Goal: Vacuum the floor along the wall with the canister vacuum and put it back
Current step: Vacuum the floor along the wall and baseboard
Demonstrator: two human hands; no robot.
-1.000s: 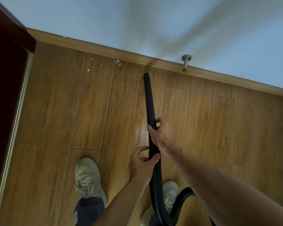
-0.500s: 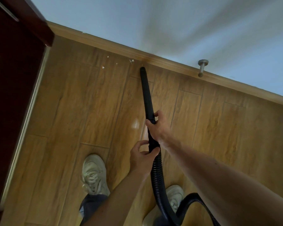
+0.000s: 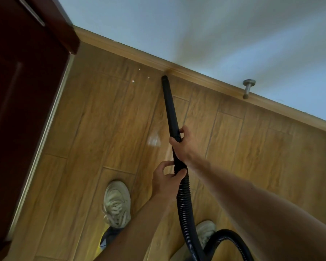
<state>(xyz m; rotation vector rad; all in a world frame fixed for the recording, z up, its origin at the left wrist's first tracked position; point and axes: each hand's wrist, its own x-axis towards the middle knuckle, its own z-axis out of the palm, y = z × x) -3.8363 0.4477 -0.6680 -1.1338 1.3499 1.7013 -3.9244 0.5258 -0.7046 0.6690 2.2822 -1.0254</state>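
Right grip (image 3: 184,146): clenched round the lower part of the black wand (image 3: 169,106), just right of the frame's centre, with the fingers wrapped over it.
Left grip (image 3: 165,180): closed round the wand's bottom end, just below the right grip, where the ribbed hose (image 3: 184,204) is joined.
Wand: held slanted from the two grips up towards the upper middle of the frame.
Nozzle tip (image 3: 165,78): set down at the floor (image 3: 94,132), just beside the wooden baseboard (image 3: 201,78).
Hose: led down from the left grip, looped at the lower right and cut off by the bottom edge.
Scraps (image 3: 133,81): a few white bits are scattered on the floor, left of the nozzle tip.
Wall (image 3: 196,31): pale blue, across the top of the frame.
Door stop (image 3: 247,88): a metal peg is fixed at the baseboard, at the upper right.
Shoes (image 3: 117,204): two pale sneakers are planted at the bottom, one on each side of the hose.
Door (image 3: 17,95): a dark red panel is seen along the left edge.
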